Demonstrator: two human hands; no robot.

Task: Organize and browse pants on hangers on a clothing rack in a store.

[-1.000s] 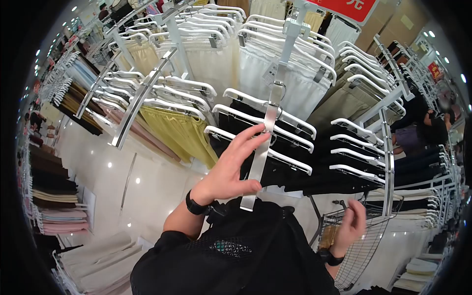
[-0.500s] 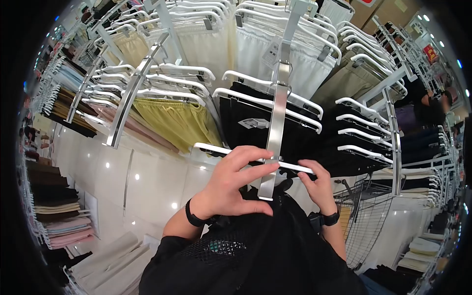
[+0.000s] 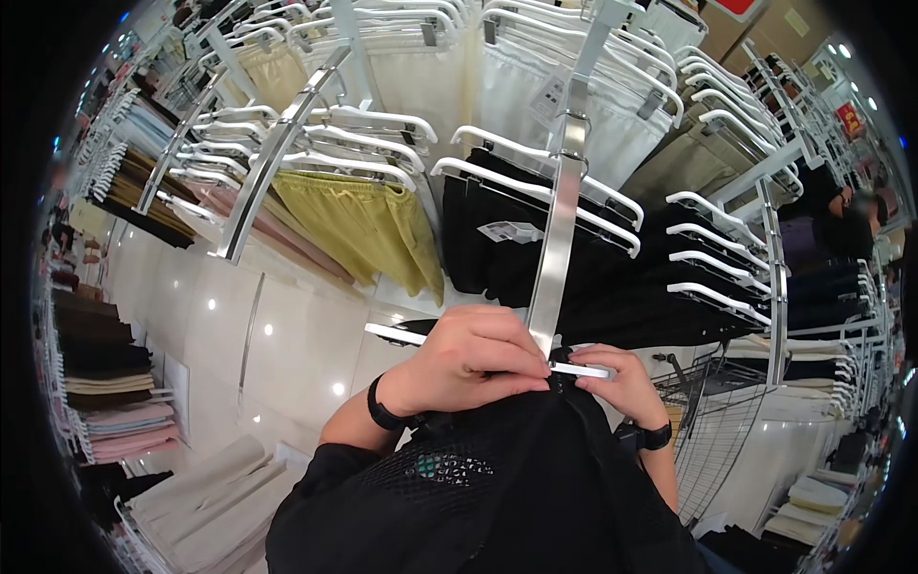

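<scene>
A white hanger [image 3: 394,334] lies crosswise at the lower end of the metal display arm [image 3: 558,249], between my hands. My left hand [image 3: 478,359] pinches the hanger near its middle, just left of the arm's tip. On the other side my right hand [image 3: 622,383] has its fingers closed on the hanger's right end. Black cloth hangs just under the hands, and part of it is hidden by them. Black trousers [image 3: 488,239] with a tag hang from white hangers farther up the same arm.
Yellow-green trousers [image 3: 368,220] hang on the rack to the left. At the right are more white hangers with black garments [image 3: 717,306] and a wire cart [image 3: 712,430]. Beige trousers [image 3: 210,507] lie low at the left. A person [image 3: 841,201] is at the far right.
The hanger and both hands have moved down to the metal arm's lower tip. My left hand's fingers have closed in from a wider spread. The view has shifted slightly.
</scene>
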